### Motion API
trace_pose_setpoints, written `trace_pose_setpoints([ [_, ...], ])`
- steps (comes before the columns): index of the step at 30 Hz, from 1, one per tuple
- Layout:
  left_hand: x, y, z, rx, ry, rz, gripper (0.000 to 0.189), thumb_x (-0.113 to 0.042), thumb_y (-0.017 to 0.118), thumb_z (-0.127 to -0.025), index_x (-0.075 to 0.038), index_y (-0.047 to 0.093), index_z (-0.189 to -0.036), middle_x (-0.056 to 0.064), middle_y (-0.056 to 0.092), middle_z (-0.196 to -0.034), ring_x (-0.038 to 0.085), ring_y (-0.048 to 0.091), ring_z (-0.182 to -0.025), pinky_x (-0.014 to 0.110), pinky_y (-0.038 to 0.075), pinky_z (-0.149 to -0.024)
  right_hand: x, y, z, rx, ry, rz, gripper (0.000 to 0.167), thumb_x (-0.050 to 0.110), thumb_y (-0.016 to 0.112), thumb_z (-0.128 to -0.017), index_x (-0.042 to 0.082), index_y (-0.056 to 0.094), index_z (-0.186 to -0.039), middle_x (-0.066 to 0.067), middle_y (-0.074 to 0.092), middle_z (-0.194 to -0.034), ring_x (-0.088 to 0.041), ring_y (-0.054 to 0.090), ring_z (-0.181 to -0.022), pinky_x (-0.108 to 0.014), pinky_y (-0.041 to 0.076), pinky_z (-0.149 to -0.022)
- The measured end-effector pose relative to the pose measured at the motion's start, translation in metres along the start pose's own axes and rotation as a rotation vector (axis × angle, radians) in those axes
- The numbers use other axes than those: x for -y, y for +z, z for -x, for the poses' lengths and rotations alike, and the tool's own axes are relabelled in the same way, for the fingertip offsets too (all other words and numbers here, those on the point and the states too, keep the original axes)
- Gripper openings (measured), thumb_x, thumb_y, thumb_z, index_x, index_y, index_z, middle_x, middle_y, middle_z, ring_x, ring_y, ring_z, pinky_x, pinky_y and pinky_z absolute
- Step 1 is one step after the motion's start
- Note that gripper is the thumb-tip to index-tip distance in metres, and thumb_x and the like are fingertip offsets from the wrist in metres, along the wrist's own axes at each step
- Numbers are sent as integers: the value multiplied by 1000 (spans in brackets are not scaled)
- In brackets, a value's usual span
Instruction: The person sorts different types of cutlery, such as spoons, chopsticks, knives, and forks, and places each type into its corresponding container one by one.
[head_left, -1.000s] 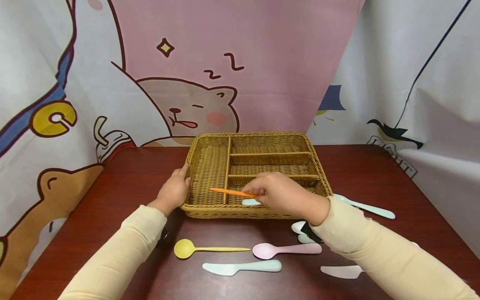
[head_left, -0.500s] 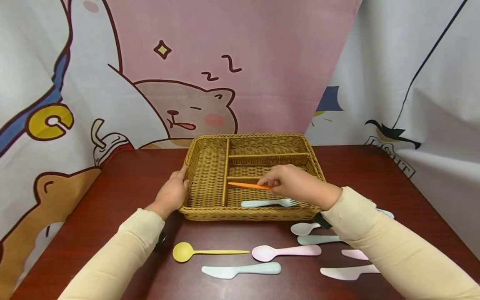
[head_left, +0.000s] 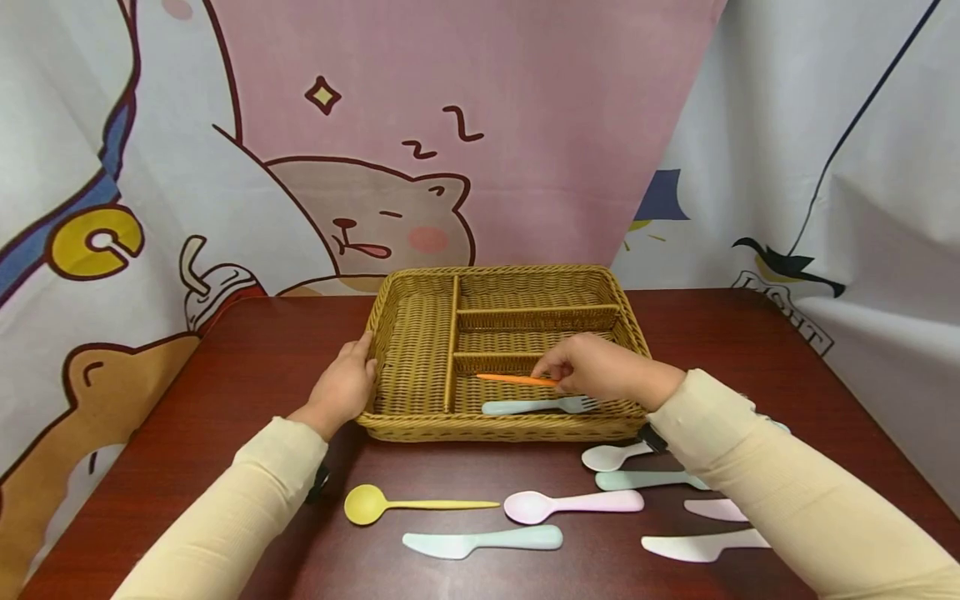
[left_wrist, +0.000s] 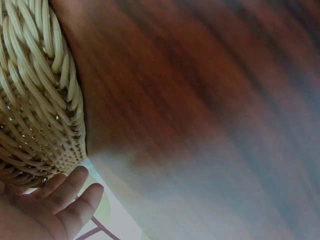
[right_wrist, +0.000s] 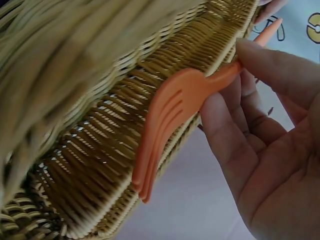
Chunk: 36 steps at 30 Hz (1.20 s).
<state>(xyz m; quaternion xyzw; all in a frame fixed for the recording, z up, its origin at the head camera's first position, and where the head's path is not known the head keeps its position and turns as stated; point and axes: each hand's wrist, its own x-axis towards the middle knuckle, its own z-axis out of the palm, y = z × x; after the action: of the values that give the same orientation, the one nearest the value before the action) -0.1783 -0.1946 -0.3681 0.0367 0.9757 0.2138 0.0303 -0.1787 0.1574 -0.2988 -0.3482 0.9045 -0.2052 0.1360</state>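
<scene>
My right hand [head_left: 592,367] pinches an orange fork [head_left: 510,379] by its handle between thumb and fingers. The fork is over the front right compartment of the woven basket [head_left: 487,430]. In the right wrist view, the tines of the orange fork [right_wrist: 172,112] point down toward the lower left. A light blue fork [head_left: 528,407] lies in that same compartment, along the front wall, its tines partly behind my hand. My left hand [head_left: 343,385] rests against the basket's left side. The left wrist view shows its fingers [left_wrist: 70,192] extended beside the woven wall [left_wrist: 40,95].
In front of the basket lie a yellow spoon [head_left: 367,505], a pink spoon [head_left: 532,507], a pale green knife [head_left: 450,545], a white spoon [head_left: 606,457], a pale green handle [head_left: 645,480] and a whitish knife [head_left: 686,547]. My right sleeve [head_left: 795,475] covers parts of several.
The right hand has moved right with the orange fork, from across the divider to within the front right compartment. The light blue fork shows more fully. The left hand has stayed on the basket.
</scene>
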Motion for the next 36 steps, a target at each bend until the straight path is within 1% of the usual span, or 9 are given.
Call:
trace_pose_setpoints([
  [2, 0, 0, 0, -2, 2, 0, 54, -17, 34, -106, 2, 16, -153, 28, 29, -149, 42, 40, -131, 53, 36, -106, -2, 1, -1, 22, 5, -9, 30, -6, 69, -83, 5, 73, -111, 3, 57, -72, -9, 47, -65, -25, 44, -62],
  [6, 1, 0, -1, -6, 2, 1, 54, -17, 34, -105, 2, 17, -153, 28, 29, -149, 42, 40, -131, 53, 36, -106, -7, 5, -2, 67, 28, -51, 33, -9, 67, -84, 1, 70, -115, -2, 61, -78, -8, 52, -69, -26, 48, -66],
  [9, 1, 0, -1, -8, -1, 3, 54, -17, 34, -105, 2, 17, -153, 29, 29, -149, 42, 41, -131, 53, 36, -105, -10, 9, -3, 76, 25, -67, 35, -12, 65, -82, 0, 70, -115, -2, 62, -79, -8, 51, -69, -26, 48, -66],
  [12, 0, -2, 0, -5, -4, 3, 54, -17, 34, -105, 3, 17, -153, 29, 29, -149, 42, 41, -131, 53, 36, -105, -13, 13, -4, 76, 10, -70, 38, -15, 62, -80, 1, 71, -113, 0, 60, -76, -7, 46, -64, -24, 45, -62],
  [18, -1, -3, 1, 5, -5, 5, 54, -17, 34, -106, 3, 15, -153, 29, 27, -150, 43, 39, -132, 54, 36, -106, -17, 19, -5, 72, -5, -39, 37, -15, 61, -79, 2, 72, -111, 1, 62, -75, -5, 45, -61, -22, 43, -59],
  [21, -2, -3, 2, 2, -4, 8, 54, -17, 34, -105, 3, 16, -153, 29, 28, -150, 43, 39, -132, 53, 35, -106, -18, 22, -6, 65, -5, -30, 37, -15, 62, -79, 3, 73, -110, 1, 62, -75, -5, 46, -62, -22, 44, -60],
  [29, -2, -2, 3, -7, -5, 4, 54, -16, 35, -105, 4, 18, -152, 29, 30, -148, 43, 42, -130, 53, 36, -105, -23, 28, -8, 57, -40, 29, 35, -15, 63, -79, 4, 75, -106, 3, 62, -73, -3, 48, -65, -23, 46, -63],
  [33, -2, -1, 2, -17, 2, 7, 54, -17, 35, -105, 3, 19, -152, 29, 31, -148, 43, 42, -130, 53, 36, -106, -22, 28, -9, 65, -26, 34, 34, -14, 65, -79, 4, 75, -106, 3, 61, -73, -4, 47, -66, -23, 45, -63],
  [36, -2, -1, 1, -21, 6, 6, 54, -16, 35, -105, 4, 19, -152, 29, 32, -147, 43, 42, -130, 53, 37, -105, -22, 29, -8, 71, -7, 33, 33, -13, 65, -80, 4, 75, -106, 1, 63, -78, -6, 47, -67, -24, 44, -64],
])
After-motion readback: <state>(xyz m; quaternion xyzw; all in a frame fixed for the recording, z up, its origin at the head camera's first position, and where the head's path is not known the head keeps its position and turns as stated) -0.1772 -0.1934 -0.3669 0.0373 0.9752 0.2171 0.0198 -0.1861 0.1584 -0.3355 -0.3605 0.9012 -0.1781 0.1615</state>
